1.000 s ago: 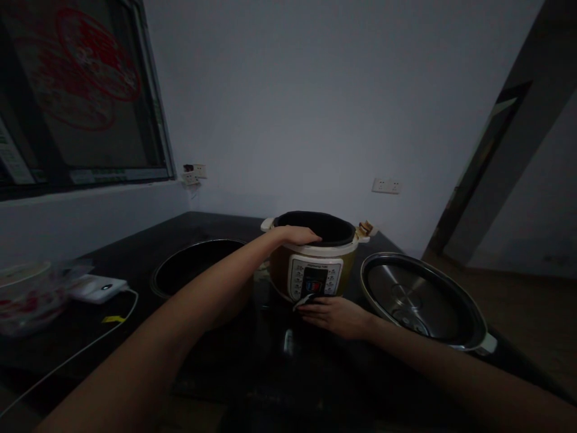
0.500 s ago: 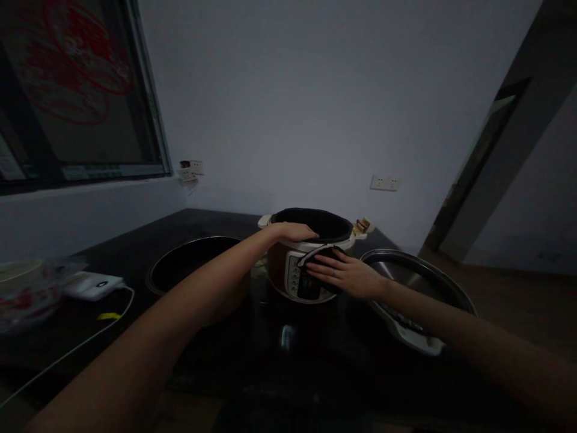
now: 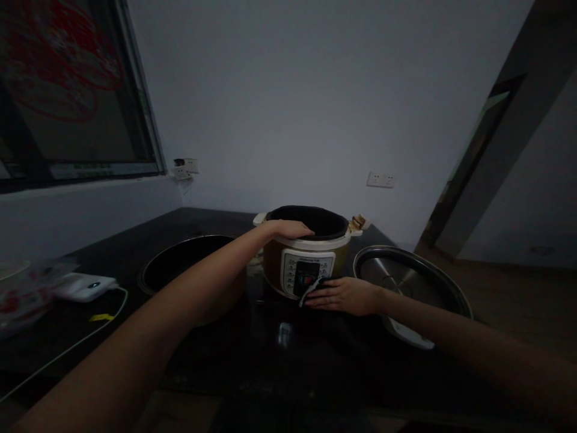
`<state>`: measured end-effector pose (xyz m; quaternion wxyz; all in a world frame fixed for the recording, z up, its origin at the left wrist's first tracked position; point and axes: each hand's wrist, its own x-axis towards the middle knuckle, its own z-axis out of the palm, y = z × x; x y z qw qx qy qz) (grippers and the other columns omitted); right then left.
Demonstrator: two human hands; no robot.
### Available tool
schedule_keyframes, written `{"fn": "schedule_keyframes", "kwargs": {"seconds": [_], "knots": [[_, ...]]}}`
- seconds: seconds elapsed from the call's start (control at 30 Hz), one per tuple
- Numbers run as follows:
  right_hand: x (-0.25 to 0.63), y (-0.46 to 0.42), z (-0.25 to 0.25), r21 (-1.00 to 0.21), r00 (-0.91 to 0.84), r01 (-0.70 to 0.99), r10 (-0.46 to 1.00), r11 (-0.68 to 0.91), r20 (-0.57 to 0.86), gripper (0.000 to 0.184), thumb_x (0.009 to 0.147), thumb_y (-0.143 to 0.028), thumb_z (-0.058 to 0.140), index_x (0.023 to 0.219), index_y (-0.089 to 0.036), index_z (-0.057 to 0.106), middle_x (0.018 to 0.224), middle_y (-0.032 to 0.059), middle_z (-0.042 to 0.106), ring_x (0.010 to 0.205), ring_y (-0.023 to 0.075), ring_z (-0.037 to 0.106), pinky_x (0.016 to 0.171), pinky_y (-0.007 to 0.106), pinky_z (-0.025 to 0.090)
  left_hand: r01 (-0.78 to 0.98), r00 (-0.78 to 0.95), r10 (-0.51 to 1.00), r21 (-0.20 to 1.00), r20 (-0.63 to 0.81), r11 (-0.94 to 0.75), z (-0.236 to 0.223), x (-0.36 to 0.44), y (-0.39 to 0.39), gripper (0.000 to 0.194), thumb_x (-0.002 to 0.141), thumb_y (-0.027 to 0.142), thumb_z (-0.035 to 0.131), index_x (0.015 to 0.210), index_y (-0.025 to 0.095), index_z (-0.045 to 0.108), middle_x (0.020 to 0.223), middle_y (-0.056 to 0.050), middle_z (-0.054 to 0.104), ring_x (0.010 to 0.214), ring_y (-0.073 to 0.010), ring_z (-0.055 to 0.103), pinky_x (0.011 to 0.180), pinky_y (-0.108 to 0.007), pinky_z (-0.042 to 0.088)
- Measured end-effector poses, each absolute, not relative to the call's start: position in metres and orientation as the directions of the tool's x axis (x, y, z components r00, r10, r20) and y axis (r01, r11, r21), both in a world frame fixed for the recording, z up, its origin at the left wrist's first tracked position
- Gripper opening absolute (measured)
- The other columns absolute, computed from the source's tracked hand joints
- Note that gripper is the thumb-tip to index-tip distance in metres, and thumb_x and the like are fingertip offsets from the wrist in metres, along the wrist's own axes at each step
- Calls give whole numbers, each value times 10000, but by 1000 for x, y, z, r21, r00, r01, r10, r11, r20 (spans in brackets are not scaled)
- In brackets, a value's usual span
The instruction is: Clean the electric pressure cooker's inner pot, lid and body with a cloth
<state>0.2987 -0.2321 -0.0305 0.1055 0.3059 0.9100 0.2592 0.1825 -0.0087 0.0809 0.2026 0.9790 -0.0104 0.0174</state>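
Observation:
An electric pressure cooker (image 3: pixel 311 258) with a white rim and a button panel stands lidless on the black table. Its inside looks dark. My left hand (image 3: pixel 291 229) rests over the near left part of the rim, fingers curled over the edge. Against the lower front of the cooker, my right hand (image 3: pixel 351 296) presses a dark cloth with a pale edge (image 3: pixel 315 287), its fingers laid flat over it. The cloth covers the lower right of the panel.
A wide pot (image 3: pixel 146 278) stands left of the cooker, partly behind my left forearm. The round lid (image 3: pixel 406 279) lies right, under my right forearm. A white device (image 3: pixel 85 287) with a cable and a plastic bag (image 3: pixel 33 294) are at far left. Wall sockets (image 3: pixel 381 179) sit behind.
My right hand has slid the cloth down the cooker's front, uncovering the upper panel. My left hand stays on the rim. The view has shifted slightly.

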Motion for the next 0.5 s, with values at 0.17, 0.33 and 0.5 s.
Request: {"fn": "schedule_keyframes", "kwargs": {"seconds": [0.17,0.33,0.5], "knots": [[294,-229,-40,576,-778,498,628,648,-32,451,878,-105,382,1306,-176,506,1471,-24,412,1377,115,290,1103,332,313,5,1000,13,402,17,-916,81,183,-10,399,868,343,392,1073,197,701,1191,-52,675,1065,-187,586,945,-285,388],[273,-209,-68,636,-763,490,646,597,-19,383,870,-116,398,1203,-123,588,1383,17,522,1378,117,289,1141,325,267,13,1000,15,408,3,-913,81,185,-9,388,870,317,384,1061,208,703,1212,-56,664,1077,-175,580,961,-287,376],[228,-176,-81,674,-690,558,722,485,51,343,852,-164,455,1121,-61,641,1333,107,560,1382,209,296,1171,379,200,11,1000,15,430,6,-903,81,185,-8,376,870,320,404,1057,195,705,1193,-57,674,1113,-200,565,972,-294,363]]}}
